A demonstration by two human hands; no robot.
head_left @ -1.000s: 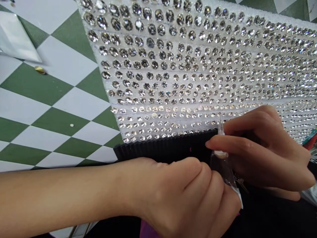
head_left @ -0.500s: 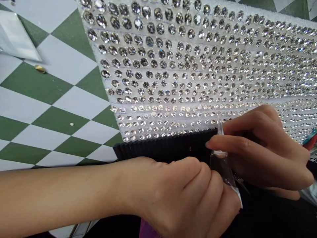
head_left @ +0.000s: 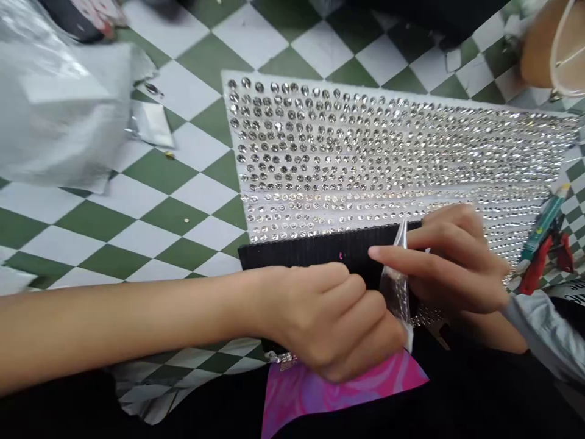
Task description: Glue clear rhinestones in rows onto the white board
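My left hand (head_left: 338, 323) is closed in a fist around the lower end of a small clear plastic bag (head_left: 397, 286). My right hand (head_left: 452, 262) pinches the bag's upper part between its fingers, one fingertip pointing left across it. Behind both hands lies a black ridged panel (head_left: 315, 245), partly covered by them, with a tiny pink speck on it. Beyond that stretches a white sheet set with rows of clear round rhinestones (head_left: 320, 146). What the bag holds, if anything, cannot be made out.
A pink and purple patterned sheet (head_left: 311, 396) lies below my left hand. At right are a green tube (head_left: 543, 222) and a red-handled tool (head_left: 535, 268). Crumpled clear plastic (head_left: 68, 116) and a small white packet (head_left: 155, 125) lie left on the green-and-white checkered surface (head_left: 183, 244).
The view has pulled back, bringing more of the checkered surface and surrounding things into sight. Both hands keep hold of the plastic bag, in nearly the same pose.
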